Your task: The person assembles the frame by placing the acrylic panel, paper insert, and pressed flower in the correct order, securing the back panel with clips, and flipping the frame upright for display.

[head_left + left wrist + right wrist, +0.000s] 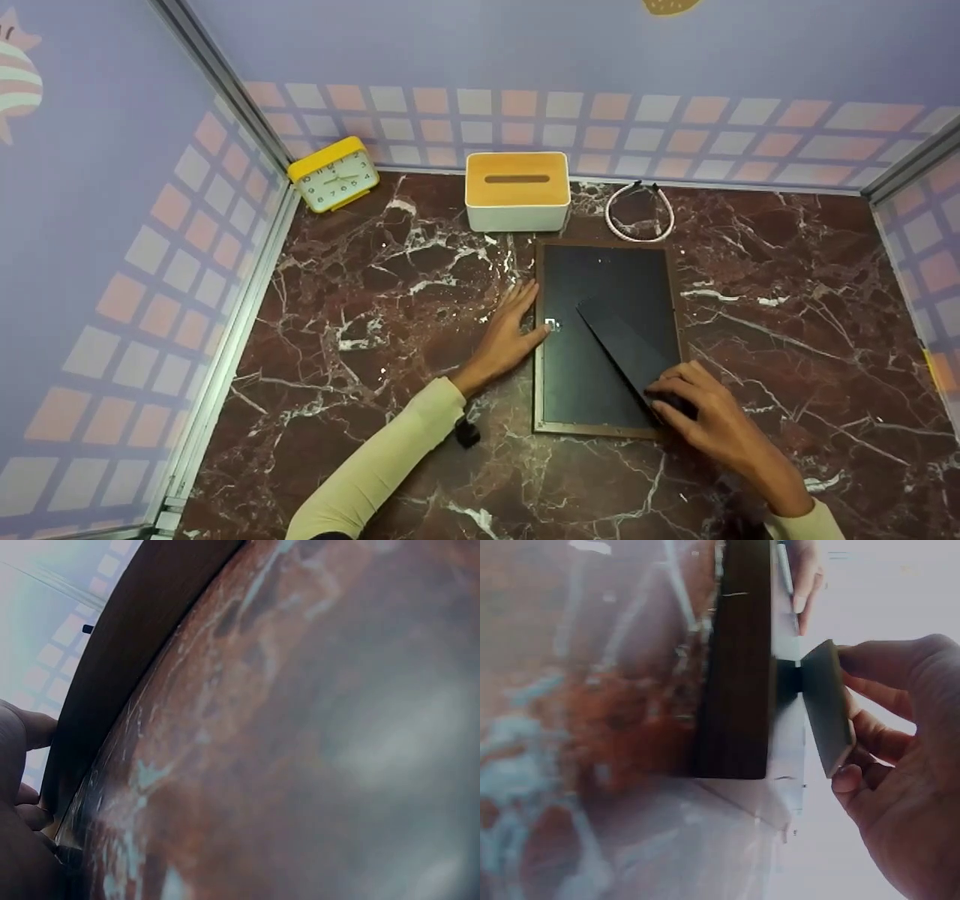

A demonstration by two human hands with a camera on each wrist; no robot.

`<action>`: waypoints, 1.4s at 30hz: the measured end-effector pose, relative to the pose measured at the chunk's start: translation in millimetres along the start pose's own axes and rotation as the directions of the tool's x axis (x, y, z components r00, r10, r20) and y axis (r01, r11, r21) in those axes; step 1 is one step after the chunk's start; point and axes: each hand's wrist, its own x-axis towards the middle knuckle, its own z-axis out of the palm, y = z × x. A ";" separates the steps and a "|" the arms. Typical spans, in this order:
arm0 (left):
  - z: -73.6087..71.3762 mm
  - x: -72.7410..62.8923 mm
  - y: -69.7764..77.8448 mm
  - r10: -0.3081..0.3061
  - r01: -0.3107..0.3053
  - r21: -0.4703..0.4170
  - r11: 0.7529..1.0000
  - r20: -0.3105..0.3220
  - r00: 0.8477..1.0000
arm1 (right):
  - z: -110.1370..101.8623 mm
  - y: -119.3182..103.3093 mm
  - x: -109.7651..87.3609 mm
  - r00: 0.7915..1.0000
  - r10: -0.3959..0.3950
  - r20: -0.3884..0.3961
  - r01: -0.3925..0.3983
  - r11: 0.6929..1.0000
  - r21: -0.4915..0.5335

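Note:
A picture frame (607, 360) lies face down on the marble-patterned table, its black backing upward inside a brown wooden rim. Its easel stand (626, 352) is swung out at a slant, the lower end lifted off the backing. My right hand (709, 412) grips that free end between thumb and fingers; the right wrist view shows the stand (826, 709) held apart from the frame's side. Along the frame's left edge rests my left hand (510, 334), fingers extended and thumb reaching onto the rim near a small metal clip (553, 325).
Behind the frame stands a white tissue box (517, 217) with a yellow-orange lid. To its right lies a pale headband (640, 238); a yellow alarm clock (335, 176) leans in the back left corner. Patterned panels (525, 60) enclose the table at the back and sides.

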 end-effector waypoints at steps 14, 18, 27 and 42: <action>-1.5 0.7 3.9 -0.036 0.035 0.057 0.998 0.015 0.999 | 40.0 -27.9 35.0 0.989 -0.105 0.102 0.110 0.993 -0.043; -1.5 1.0 3.5 -0.042 0.041 0.061 0.997 0.013 0.999 | 57.0 -33.0 38.0 0.984 -0.073 0.165 0.089 0.992 -0.092; -1.7 0.9 1.6 -0.019 0.018 0.066 0.998 0.011 1.000 | 77.0 -36.9 38.4 0.974 -0.006 0.228 0.040 0.988 -0.147; -2.2 -1.3 3.2 -0.037 0.036 0.068 0.997 0.019 0.999 | 77.5 -36.5 41.4 0.971 -0.016 0.238 0.050 0.990 -0.135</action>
